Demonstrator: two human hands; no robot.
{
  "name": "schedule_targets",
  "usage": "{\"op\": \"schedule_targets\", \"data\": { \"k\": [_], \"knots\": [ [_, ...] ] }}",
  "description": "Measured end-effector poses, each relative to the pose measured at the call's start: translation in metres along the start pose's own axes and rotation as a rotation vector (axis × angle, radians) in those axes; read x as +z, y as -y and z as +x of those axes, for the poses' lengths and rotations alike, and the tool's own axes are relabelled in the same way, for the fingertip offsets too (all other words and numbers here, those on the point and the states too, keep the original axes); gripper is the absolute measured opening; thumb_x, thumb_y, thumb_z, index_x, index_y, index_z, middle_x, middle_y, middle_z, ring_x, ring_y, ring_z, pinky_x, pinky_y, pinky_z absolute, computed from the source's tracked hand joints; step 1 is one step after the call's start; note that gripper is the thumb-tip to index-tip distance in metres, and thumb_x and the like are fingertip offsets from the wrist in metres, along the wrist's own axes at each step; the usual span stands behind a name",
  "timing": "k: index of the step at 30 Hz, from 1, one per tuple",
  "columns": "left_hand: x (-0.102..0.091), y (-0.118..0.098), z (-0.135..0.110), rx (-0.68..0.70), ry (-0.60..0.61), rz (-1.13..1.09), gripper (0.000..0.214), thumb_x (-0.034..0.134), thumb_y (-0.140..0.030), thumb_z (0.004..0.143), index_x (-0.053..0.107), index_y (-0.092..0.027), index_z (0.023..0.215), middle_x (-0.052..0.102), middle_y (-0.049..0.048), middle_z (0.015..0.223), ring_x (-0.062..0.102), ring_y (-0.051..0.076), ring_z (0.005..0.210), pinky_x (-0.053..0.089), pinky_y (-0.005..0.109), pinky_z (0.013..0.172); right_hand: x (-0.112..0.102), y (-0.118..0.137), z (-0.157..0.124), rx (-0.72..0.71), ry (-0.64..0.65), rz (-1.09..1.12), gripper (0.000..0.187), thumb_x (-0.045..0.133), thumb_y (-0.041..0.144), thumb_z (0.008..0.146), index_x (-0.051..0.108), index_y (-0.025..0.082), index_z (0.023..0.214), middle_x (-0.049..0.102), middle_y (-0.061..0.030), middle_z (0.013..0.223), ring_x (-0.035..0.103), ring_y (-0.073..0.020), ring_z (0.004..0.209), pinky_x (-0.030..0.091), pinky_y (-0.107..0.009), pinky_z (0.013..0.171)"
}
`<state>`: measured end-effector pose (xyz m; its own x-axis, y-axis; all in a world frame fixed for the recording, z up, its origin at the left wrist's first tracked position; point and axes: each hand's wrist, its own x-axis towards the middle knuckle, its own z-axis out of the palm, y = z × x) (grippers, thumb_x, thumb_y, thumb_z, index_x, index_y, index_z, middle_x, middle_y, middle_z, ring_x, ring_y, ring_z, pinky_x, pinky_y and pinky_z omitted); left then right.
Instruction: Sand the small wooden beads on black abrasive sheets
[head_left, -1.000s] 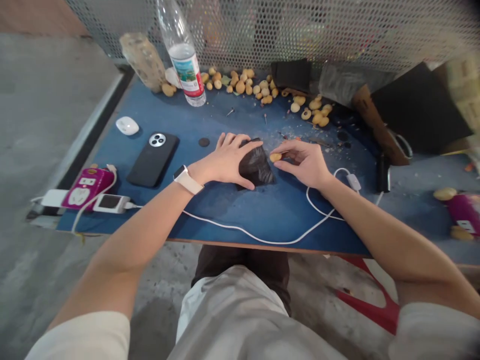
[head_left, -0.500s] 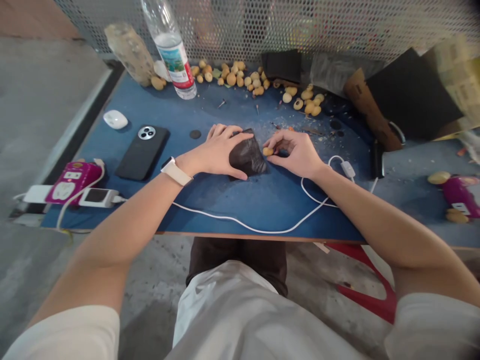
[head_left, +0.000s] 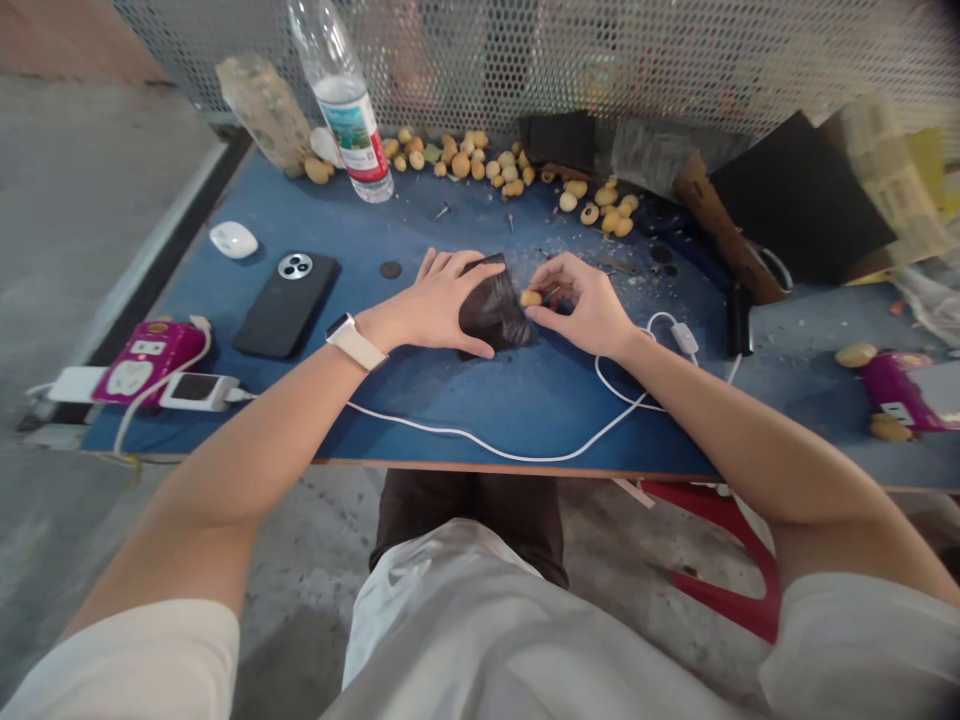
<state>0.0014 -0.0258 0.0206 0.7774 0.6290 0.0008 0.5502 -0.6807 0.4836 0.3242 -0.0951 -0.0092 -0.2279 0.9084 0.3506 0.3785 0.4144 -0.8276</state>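
A black crumpled sheet, like sandpaper point(head_left: 496, 312), lies on the blue table point(head_left: 525, 400). My left hand point(head_left: 435, 305) rests flat on its left side, fingers spread, thumb along its lower edge. My right hand point(head_left: 581, 305) pinches a small tan nut-like piece point(head_left: 531, 298) and holds it against the sheet's right edge. A white watch is on my left wrist.
A black phone point(head_left: 285, 305), white earbud case point(head_left: 233, 239), pink power strip point(head_left: 146, 360) and white cable point(head_left: 487, 450) lie left and front. A water bottle point(head_left: 349, 110) and several tan pieces point(head_left: 480, 160) line the back by the mesh. Dark sheets point(head_left: 802, 200) lean at right.
The view shifted slightly; my hands stay on the sheet. The tan piece in my right hand moved a little closer to the sheet's edge.
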Motion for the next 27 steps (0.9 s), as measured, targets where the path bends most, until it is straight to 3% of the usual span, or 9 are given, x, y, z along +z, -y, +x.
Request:
{"op": "schedule_targets", "data": {
  "k": [4, 11, 17, 21, 27],
  "knots": [
    [-0.001, -0.003, 0.0, 0.013, -0.017, -0.007, 0.149, 0.112, -0.094, 0.077, 0.049, -0.04, 0.201, 0.038, 0.0187, 0.21, 0.023, 0.065, 0.197, -0.005, 0.091, 0.162, 0.001, 0.0, -0.001, -0.021, -0.001, -0.035, 0.053, 0.103, 0.064, 0.1, 0.081, 0.031, 0.135, 0.089, -0.0055, 0.112, 0.084, -0.029, 0.101, 0.072, -0.044, 0.088],
    [0.001, -0.006, 0.001, 0.026, -0.033, -0.008, 0.145, 0.113, -0.092, 0.078, 0.05, -0.041, 0.199, 0.038, 0.0188, 0.21, 0.026, 0.065, 0.197, -0.003, 0.094, 0.161, 0.001, 0.006, -0.003, -0.072, -0.001, -0.165, 0.045, 0.091, 0.07, 0.112, 0.088, 0.031, 0.133, 0.088, -0.0053, 0.105, 0.077, -0.0267, 0.09, 0.07, -0.045, 0.09],
    [0.003, -0.009, 0.001, 0.03, -0.052, 0.001, 0.141, 0.114, -0.089, 0.079, 0.055, -0.04, 0.197, 0.04, 0.0198, 0.209, 0.028, 0.064, 0.197, 0.003, 0.093, 0.162, 0.001, 0.011, -0.004, -0.146, 0.04, -0.261, 0.035, 0.084, 0.057, 0.117, 0.094, 0.029, 0.137, 0.094, -0.0103, 0.117, 0.084, -0.0314, 0.1, 0.072, -0.05, 0.101],
    [0.002, -0.011, 0.0, 0.032, -0.056, 0.02, 0.137, 0.115, -0.086, 0.08, 0.06, -0.038, 0.195, 0.041, 0.0212, 0.208, 0.03, 0.065, 0.196, 0.001, 0.095, 0.161, 0.001, 0.011, -0.004, -0.184, 0.069, -0.297, 0.032, 0.086, 0.043, 0.112, 0.095, 0.03, 0.139, 0.096, -0.0104, 0.122, 0.087, -0.0339, 0.108, 0.073, -0.056, 0.114],
    [0.0, -0.013, 0.001, 0.024, -0.041, 0.04, 0.129, 0.115, -0.086, 0.082, 0.067, -0.035, 0.19, 0.043, 0.0222, 0.208, 0.031, 0.063, 0.196, 0.006, 0.092, 0.162, -0.003, 0.009, -0.001, -0.224, 0.088, -0.301, 0.03, 0.085, 0.029, 0.105, 0.097, 0.032, 0.133, 0.096, -0.0104, 0.13, 0.088, -0.0362, 0.117, 0.071, -0.062, 0.121]
  ]
}}
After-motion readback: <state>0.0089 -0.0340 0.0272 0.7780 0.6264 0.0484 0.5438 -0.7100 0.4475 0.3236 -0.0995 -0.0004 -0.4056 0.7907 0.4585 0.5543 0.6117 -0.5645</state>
